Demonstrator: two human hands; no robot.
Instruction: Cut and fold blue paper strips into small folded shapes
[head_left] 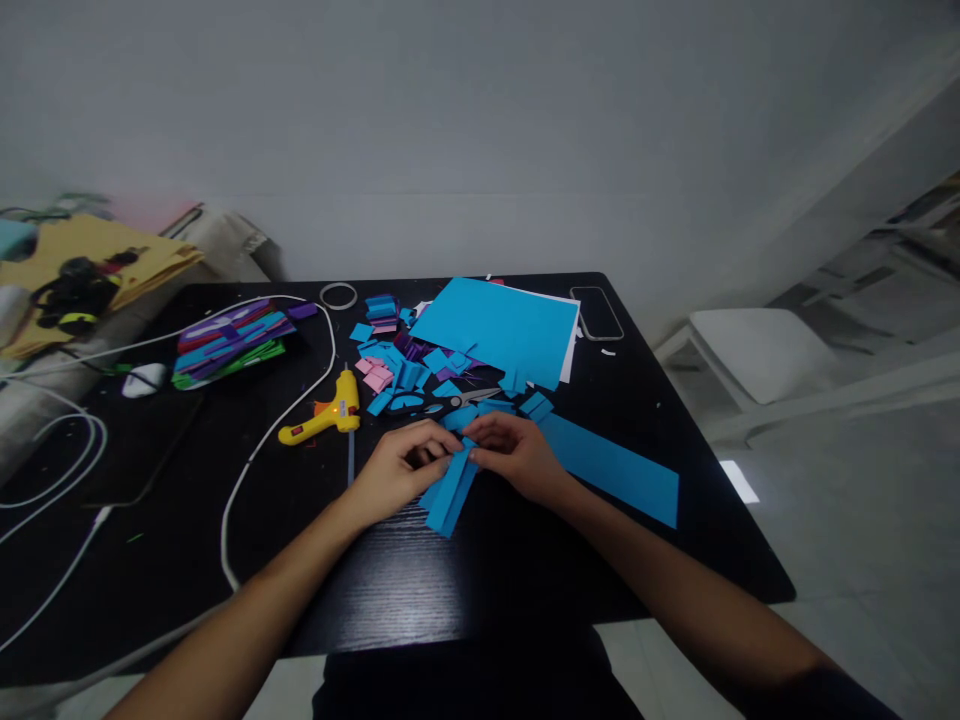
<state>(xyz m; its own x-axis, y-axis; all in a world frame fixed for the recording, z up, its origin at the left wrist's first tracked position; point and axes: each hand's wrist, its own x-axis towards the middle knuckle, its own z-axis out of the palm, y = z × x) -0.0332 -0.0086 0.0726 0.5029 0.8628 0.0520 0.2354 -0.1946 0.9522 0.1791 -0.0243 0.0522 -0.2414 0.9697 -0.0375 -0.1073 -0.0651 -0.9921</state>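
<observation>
My left hand [409, 465] and my right hand [517, 455] meet over the front middle of the table, both pinching the upper end of a folded blue paper strip [452, 495]. Lengthwise creases run along the strip, and its lower end points toward me. Under my right forearm a wider flat blue paper strip [611, 465] reaches to the right. Just beyond my fingers lie scissors [469, 398] with dark handles, partly covered by small folded blue paper pieces [409, 375]. Some pink paper pieces [375, 374] are mixed in.
A yellow glue gun [330, 410] rests left of the pile, near a white cable [281, 420]. Blue paper sheets [499, 330] and a phone-like object [597, 313] lie at the back right. Bundled coloured strips [232, 340] sit at left. A white stool [757, 355] stands beyond the table.
</observation>
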